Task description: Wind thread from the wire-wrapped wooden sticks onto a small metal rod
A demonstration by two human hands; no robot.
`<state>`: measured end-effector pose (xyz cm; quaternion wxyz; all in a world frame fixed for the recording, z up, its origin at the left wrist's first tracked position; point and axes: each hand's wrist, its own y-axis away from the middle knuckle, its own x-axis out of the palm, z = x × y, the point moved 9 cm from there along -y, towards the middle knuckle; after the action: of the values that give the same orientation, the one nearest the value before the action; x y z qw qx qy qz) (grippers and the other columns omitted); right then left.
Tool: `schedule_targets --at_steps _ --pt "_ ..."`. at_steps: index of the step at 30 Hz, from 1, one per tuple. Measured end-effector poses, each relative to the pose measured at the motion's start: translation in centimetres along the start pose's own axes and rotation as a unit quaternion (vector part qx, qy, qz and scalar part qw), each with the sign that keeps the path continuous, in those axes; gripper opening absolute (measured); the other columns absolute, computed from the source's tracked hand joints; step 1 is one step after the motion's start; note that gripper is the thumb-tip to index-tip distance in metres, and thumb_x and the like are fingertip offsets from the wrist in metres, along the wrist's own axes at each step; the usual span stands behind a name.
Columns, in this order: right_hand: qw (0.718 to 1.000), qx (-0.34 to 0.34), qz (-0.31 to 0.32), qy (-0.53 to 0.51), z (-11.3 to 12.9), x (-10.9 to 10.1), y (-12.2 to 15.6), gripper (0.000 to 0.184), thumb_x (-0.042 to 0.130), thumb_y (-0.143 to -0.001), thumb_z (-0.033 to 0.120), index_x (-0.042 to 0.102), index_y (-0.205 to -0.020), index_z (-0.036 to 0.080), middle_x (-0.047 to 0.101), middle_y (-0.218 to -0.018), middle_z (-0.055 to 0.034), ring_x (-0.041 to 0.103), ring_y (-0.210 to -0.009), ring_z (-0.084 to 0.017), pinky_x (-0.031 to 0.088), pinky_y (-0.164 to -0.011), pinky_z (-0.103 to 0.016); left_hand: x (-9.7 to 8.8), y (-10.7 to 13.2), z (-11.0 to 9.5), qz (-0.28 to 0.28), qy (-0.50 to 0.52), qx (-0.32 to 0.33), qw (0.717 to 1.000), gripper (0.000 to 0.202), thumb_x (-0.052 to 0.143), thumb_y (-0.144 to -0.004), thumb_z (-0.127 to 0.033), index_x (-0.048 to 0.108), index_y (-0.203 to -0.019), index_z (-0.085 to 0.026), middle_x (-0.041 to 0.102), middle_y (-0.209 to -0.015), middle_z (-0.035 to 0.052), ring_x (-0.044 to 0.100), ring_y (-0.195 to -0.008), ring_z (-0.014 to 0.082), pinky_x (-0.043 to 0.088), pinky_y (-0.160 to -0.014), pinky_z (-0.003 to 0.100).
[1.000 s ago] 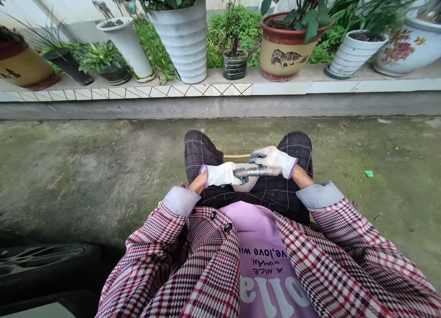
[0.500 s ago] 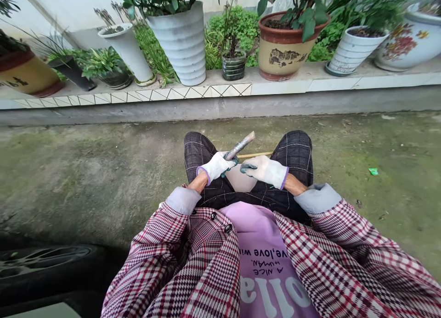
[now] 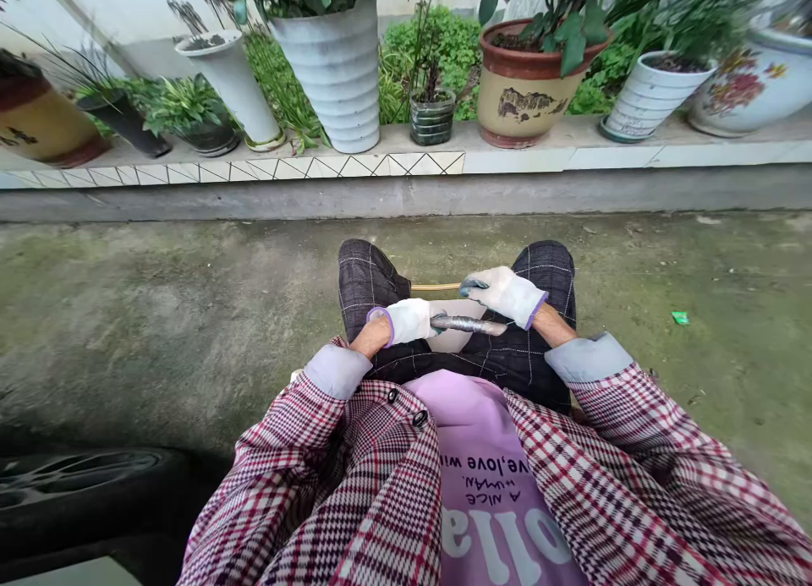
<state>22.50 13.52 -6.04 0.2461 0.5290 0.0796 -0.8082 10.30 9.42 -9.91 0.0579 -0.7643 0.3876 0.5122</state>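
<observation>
I sit with my knees apart, both hands in white gloves with grey-green fingertips. My left hand (image 3: pixel 409 320) is closed round one end of a grey metal rod (image 3: pixel 468 324) that lies level across my lap. My right hand (image 3: pixel 504 294) rests over the rod's other end, fingers curled; whether it grips the rod is unclear. Beneath the hands sits a pale rounded object (image 3: pixel 452 339) between my thighs. A thin wooden stick (image 3: pixel 436 287) shows just beyond it.
A tiled ledge (image 3: pixel 406 159) runs across the back with several potted plants, among them a ribbed white pot (image 3: pixel 339 70) and a brown pot (image 3: pixel 523 83). Mossy concrete ground (image 3: pixel 158 315) spreads around me. A green scrap (image 3: pixel 679 318) lies right; a dark tyre (image 3: pixel 76 472) lower left.
The rod, which pointed up and away in my left hand half a second ago, has swung back down to level. My right hand has moved onto its far end.
</observation>
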Motion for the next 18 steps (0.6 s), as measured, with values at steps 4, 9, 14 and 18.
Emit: schedule_targets --at_steps 4,9,14,18 --pt "0.998 -0.024 0.018 -0.059 0.3 0.8 -0.2 0.023 0.052 -0.088 0.025 0.074 -0.09 0.017 0.072 -0.084 -0.0024 0.062 -0.074 -0.014 0.042 -0.067 -0.023 -1.8 0.6 -1.3 -0.024 0.265 0.068 0.962 0.028 0.065 -0.074 -0.024 0.071 -0.097 -0.009 0.069 -0.079 0.004 0.06 -0.069 0.0115 0.05 -0.066 0.021" --pt "0.996 0.006 0.004 -0.094 0.7 1.6 0.1 0.023 0.053 -0.089 0.028 0.074 -0.091 0.017 0.07 -0.076 -0.0023 0.059 -0.066 -0.013 0.04 -0.06 -0.024 -3.4 0.9 1.6 -0.105 0.359 -0.047 0.926 0.031 0.064 -0.076 -0.027 0.069 -0.102 -0.012 0.053 -0.06 -0.0043 0.041 -0.043 0.0048 0.035 -0.041 0.016" --pt "0.995 -0.042 0.008 -0.09 2.9 1.7 0.8 0.026 0.052 -0.092 0.031 0.074 -0.099 0.018 0.074 -0.087 -0.0027 0.063 -0.075 -0.015 0.043 -0.069 -0.025 -2.7 0.3 3.6 -0.141 0.369 -0.105 0.913 0.027 0.064 -0.075 -0.028 0.067 -0.097 -0.012 0.049 -0.057 -0.0051 0.039 -0.041 0.0048 0.032 -0.039 0.016" --pt "0.994 -0.085 0.023 -0.065 4.0 2.1 1.4 0.026 0.051 -0.093 0.03 0.074 -0.094 0.017 0.075 -0.093 -0.004 0.065 -0.081 -0.017 0.044 -0.075 -0.027 -3.0 -0.1 4.8 -0.167 0.221 -0.113 0.954 0.023 0.06 -0.08 -0.031 0.069 -0.092 -0.013 0.057 -0.063 -0.0011 0.048 -0.05 0.0085 0.039 -0.047 0.019"
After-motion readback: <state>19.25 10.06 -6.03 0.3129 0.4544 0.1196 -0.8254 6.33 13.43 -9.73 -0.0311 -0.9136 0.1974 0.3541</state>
